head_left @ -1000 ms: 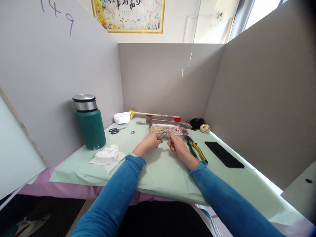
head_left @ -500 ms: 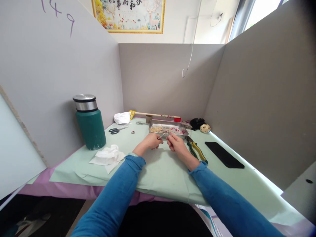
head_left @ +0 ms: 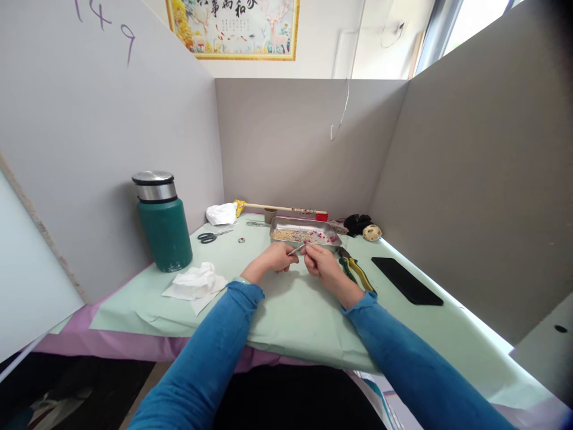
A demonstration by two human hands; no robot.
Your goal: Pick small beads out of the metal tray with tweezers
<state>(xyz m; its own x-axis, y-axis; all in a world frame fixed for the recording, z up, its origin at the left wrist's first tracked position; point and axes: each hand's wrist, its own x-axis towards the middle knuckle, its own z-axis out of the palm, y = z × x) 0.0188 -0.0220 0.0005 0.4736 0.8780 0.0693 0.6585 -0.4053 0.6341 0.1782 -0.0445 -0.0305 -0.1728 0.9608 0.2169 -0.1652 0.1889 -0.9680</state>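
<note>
**Both hands meet at a thin pin just in front of the bead tray**

A green insulated flask stands far left of the metal tray, with a crumpled tissue on the counter left of the tray and nearer the person. Scissors lie left of the tray, and a white cloth sits behind them.

The left hand rests just in front of the tray's left half, its fingers closed around a thin metal pin that slants up to the right. A red bead shows at the pin's tip, against the tray's near rim. The right hand is just in front of the tray's middle, its fingertips pinched together at that same tip. Whether they grip the bead is too small to tell.

The tray holds pale and red beads. Yellow-handled pliers lie off the tray's right front corner, beside the right wrist. A black phone lies farther right of the tray.
</note>
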